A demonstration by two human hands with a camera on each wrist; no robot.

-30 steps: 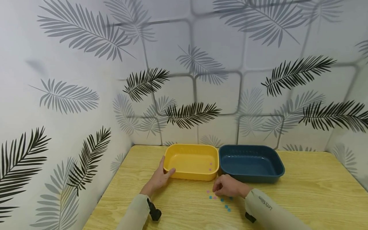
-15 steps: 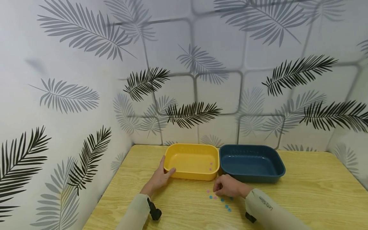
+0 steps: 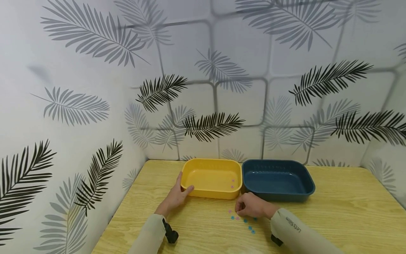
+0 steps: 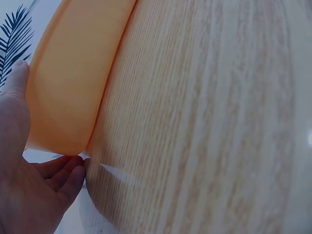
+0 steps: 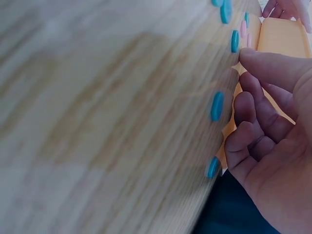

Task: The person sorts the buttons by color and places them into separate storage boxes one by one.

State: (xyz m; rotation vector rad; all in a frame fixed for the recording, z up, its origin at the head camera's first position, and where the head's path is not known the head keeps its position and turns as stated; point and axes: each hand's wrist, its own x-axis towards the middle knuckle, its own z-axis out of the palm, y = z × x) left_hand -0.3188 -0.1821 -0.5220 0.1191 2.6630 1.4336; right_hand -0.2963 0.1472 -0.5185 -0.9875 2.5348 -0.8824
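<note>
My left hand grips the left end of the yellow bin, its thumb over the front rim. The left wrist view shows curled fingers against the bin's outer wall. Two pink discs lie inside that bin. In front of it my right hand rests low at the table, fingers curled and thumb tip near the index finger. Whether something small sits between those fingertips is hidden. Around it lie several small button-like discs, blue and pink. Some stand close to the right thumb.
A dark blue bin stands against the yellow bin's right side, with nothing seen inside. Both are near the back edge of the wooden table, before a leaf-patterned wall. Bare wood shows at the right and front.
</note>
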